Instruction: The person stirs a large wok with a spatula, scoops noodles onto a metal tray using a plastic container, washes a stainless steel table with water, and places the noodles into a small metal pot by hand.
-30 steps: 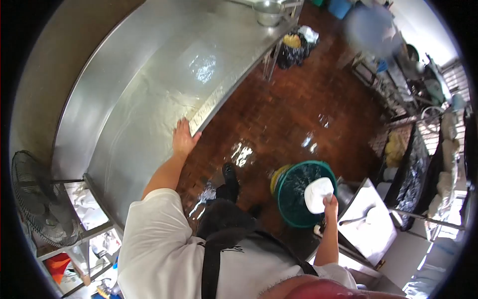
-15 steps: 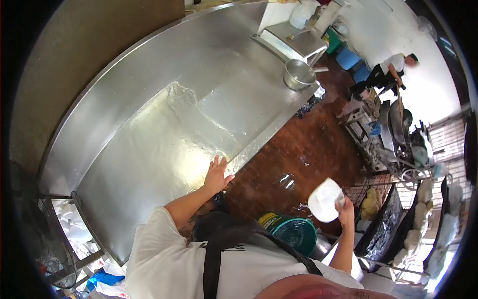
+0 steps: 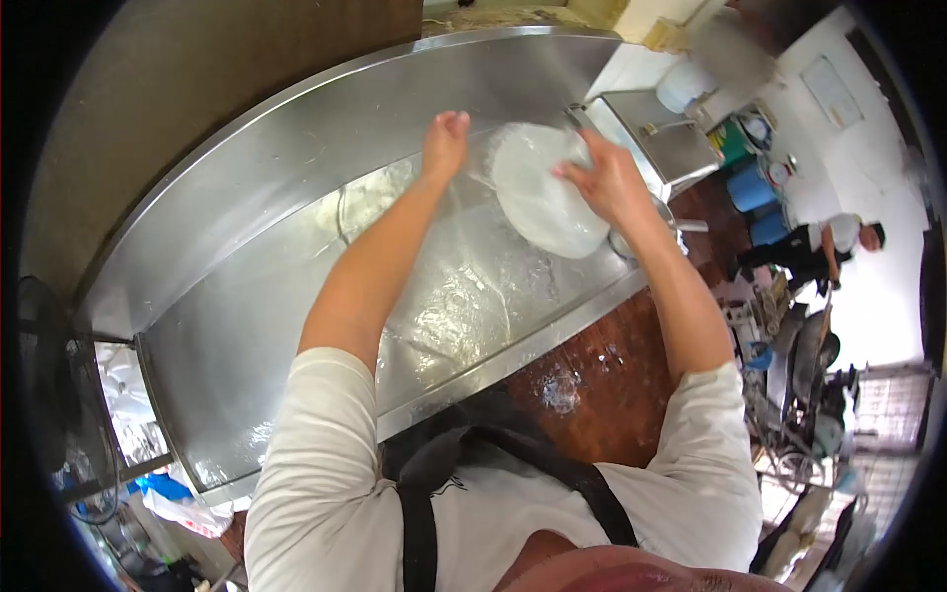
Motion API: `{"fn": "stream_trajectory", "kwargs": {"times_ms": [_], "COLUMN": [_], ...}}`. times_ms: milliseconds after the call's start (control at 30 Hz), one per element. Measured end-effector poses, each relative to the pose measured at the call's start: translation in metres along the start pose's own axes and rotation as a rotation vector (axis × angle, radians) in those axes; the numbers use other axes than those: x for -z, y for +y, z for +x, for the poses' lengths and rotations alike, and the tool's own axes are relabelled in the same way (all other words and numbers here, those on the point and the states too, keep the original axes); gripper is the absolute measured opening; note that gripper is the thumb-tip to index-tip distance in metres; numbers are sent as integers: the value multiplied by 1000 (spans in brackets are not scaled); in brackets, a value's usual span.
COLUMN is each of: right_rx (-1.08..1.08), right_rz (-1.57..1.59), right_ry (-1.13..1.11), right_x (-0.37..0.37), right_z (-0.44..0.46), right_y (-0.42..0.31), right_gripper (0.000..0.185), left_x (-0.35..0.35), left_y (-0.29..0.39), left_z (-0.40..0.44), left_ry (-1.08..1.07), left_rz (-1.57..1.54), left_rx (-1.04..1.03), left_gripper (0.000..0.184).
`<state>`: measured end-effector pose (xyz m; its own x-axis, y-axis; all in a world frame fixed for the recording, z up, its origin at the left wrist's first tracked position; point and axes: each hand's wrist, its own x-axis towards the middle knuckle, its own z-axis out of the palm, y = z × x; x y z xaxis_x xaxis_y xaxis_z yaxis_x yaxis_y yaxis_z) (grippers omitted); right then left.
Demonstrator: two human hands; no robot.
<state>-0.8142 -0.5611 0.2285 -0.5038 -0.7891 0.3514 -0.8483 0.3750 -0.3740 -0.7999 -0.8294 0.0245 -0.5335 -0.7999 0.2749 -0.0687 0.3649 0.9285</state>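
Note:
My right hand (image 3: 614,183) grips a white plastic container (image 3: 543,197) by its handle side, over the right part of a long steel table (image 3: 237,365). The container is tilted and smeared by motion. Farther left, my left hand (image 3: 446,145) is raised over the table near its back wall, fingers curled in, with nothing visible in it. Water (image 3: 454,316) glistens and ripples on the steel between my arms and the front edge.
A metal pot (image 3: 623,242) stands partly behind my right forearm. Beyond it are a steel side table (image 3: 661,133) and a blue bin (image 3: 752,187). Another person (image 3: 838,242) is at the far right near racks. A fan (image 3: 44,385) is at the left.
My left hand has lifted off the table edge and closed. My right hand has swung the white container from over the floor, near the green bucket, to above the table. The view has shifted.

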Motion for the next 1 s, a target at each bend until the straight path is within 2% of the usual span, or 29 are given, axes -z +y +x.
{"fn": "stream_trajectory", "kwargs": {"times_ms": [100, 233, 300, 400, 533, 567, 700, 767, 800, 867, 900, 1000], "right_rx": [23, 96, 161, 235, 334, 363, 391, 425, 439, 445, 452, 406], "right_rz": [-26, -86, -61, -222, -313, -313, -340, -383, -404, -386, -378, -367], "right_ry": [-193, -197, -222, -138, -138, -113, -181, -165, -157, -134, -126, -93], "right_x": [-18, -24, -23, -19, -24, -27, -25, -39, -47, -64, -71, -73], "right_z": [98, 181, 212, 242, 270, 273, 272, 285, 294, 308, 311, 313], "right_y": [19, 40, 63, 81, 99, 98, 49, 36, 30, 14, 8, -12], "right_gripper": [51, 49, 49, 47, 45, 45, 36, 25, 21, 23, 25, 24], "left_x": [-4, -21, -44, -69, -69, -75, -42, -15, -3, 19, 27, 58], "left_y": [-9, 22, 6, 22, 55, 38, 38, 33, 24, -5, -17, -1], "left_z": [77, 138, 164, 170, 149, 153, 139, 131, 132, 139, 140, 119], "left_ry": [44, 120, 54, 49, 29, 133, 184, 234, 255, 293, 415, 531], "left_rz": [56, 285, 462, 505, 292, 320, 353, 350, 432, 594, 523, 426], "left_rx": [34, 123, 21, 92, 231, 148, 205, 207, 164, 76, -9, -183], "left_gripper": [50, 45, 50, 51, 51, 50, 49, 48, 43, 35, 31, 32]}}
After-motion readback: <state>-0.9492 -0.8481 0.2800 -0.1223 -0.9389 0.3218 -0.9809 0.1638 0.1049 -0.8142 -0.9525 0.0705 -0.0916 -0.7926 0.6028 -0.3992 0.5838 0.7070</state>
